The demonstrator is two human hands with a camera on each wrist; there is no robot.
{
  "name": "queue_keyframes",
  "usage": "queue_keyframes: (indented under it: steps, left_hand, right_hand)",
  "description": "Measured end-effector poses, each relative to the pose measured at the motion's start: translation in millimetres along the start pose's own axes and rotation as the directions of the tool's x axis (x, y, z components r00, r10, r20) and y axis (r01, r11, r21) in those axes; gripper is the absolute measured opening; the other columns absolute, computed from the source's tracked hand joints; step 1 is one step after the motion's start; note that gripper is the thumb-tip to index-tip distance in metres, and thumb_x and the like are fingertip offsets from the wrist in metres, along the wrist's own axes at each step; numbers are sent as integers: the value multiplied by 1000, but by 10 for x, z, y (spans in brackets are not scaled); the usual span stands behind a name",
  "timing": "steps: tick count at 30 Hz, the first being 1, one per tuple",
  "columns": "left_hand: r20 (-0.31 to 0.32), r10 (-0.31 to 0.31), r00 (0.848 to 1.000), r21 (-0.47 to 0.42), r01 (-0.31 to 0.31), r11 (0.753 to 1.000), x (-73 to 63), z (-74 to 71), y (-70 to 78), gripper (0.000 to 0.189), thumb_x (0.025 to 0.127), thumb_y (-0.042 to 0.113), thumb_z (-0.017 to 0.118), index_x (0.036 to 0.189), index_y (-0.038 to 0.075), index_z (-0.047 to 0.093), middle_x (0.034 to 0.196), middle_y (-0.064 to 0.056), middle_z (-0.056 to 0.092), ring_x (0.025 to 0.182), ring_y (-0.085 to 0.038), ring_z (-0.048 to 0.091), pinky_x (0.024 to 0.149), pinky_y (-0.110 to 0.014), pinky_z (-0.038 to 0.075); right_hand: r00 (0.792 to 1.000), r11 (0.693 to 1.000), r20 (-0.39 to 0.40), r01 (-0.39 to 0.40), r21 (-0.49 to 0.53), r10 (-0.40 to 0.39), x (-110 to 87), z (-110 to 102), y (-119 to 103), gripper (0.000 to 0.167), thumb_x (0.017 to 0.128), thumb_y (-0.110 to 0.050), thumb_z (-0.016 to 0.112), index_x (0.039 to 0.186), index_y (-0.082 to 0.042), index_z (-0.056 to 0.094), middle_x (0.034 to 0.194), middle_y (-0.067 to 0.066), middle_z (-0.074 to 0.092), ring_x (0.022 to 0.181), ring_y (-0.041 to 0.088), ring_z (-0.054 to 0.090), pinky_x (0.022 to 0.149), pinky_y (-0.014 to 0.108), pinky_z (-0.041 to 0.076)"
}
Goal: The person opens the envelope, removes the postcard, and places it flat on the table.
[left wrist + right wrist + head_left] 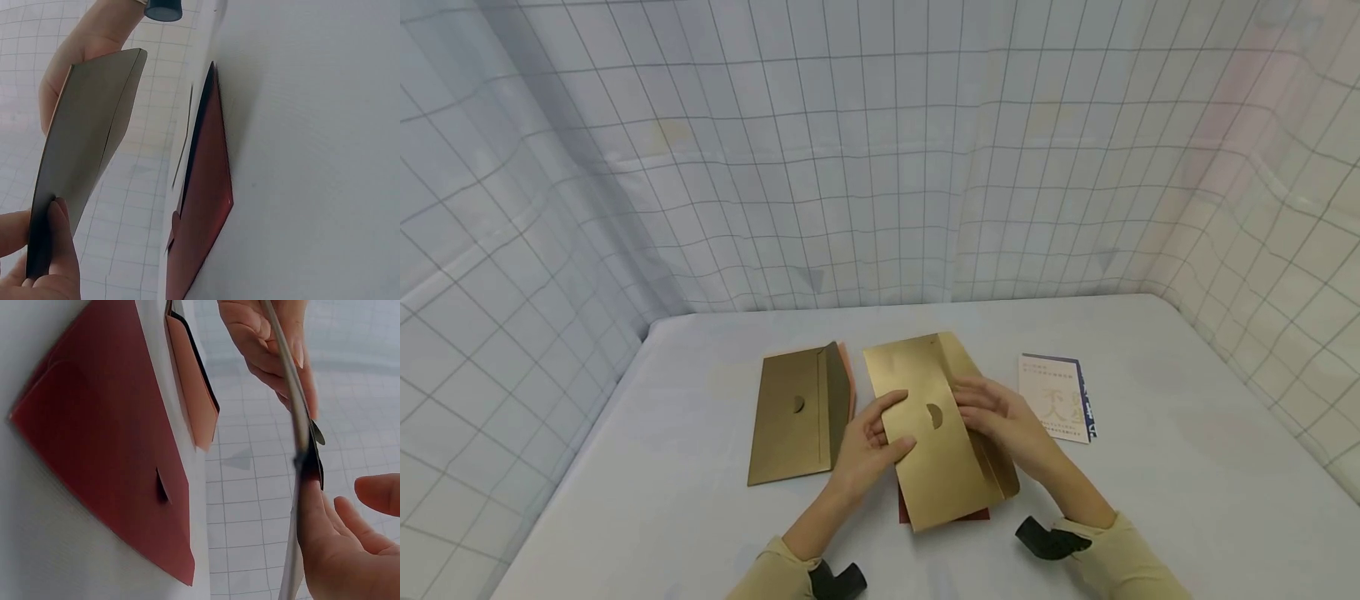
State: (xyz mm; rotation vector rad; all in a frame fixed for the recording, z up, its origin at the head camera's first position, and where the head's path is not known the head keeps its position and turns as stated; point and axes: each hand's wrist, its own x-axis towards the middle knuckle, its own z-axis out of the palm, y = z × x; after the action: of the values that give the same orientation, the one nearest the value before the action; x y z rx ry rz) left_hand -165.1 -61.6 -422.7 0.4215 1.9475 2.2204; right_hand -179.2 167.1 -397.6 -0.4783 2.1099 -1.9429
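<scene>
A gold envelope (917, 471) with a half-round notch is held up off the table, tilted, its flap to the right. My left hand (871, 440) pinches its left edge; in the left wrist view the thumb (60, 231) lies on one face and fingers are on the other. At the flap side, my right hand (1006, 419) touches the envelope with extended fingers. Its thumb (380, 492) stands apart in the right wrist view. Beneath lies a dark red envelope (106, 450), mostly hidden from the head view.
To the left lies another gold envelope (784, 417) with its flap raised and a salmon-coloured piece (848, 371) under it. Printed cards (1049, 400), white over blue, lie to the right on the white table (1180, 467). Gridded white curtains (880, 167) enclose the back and sides.
</scene>
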Motion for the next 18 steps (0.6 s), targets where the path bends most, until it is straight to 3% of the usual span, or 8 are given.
queue_keyframes:
  steps: [9, 16, 18]
  left_hand:
    - [101, 37, 994, 27, -40, 999, -6, 6, -18, 62, 84, -1, 63, 140, 5, 38, 126, -33, 53, 93, -3, 64, 73, -18, 52]
    - [122, 47, 991, 52, -53, 997, -20, 33, -41, 60, 83, 0, 65, 138, 2, 41, 120, -34, 55, 89, -2, 64, 71, -17, 52]
    - [123, 48, 991, 62, -56, 996, -20, 36, -44, 60, 83, 0, 65, 137, 2, 42, 119, -34, 56, 89, -2, 64, 71, -17, 52]
  right_hand:
    - [999, 996, 30, -38, 86, 35, 8, 40, 38, 47, 97, -12, 48, 141, -3, 35, 131, 23, 53, 101, 3, 62, 85, 19, 50]
    - [999, 995, 26, -28, 95, 26, 1, 55, 85, 42, 99, -16, 45, 138, -3, 38, 103, -10, 65, 86, 2, 59, 74, 19, 50]
    - [1000, 996, 18, -24, 85, 22, 0, 60, 94, 42, 99, -15, 45, 138, -2, 40, 94, -13, 64, 78, 1, 55, 70, 17, 48]
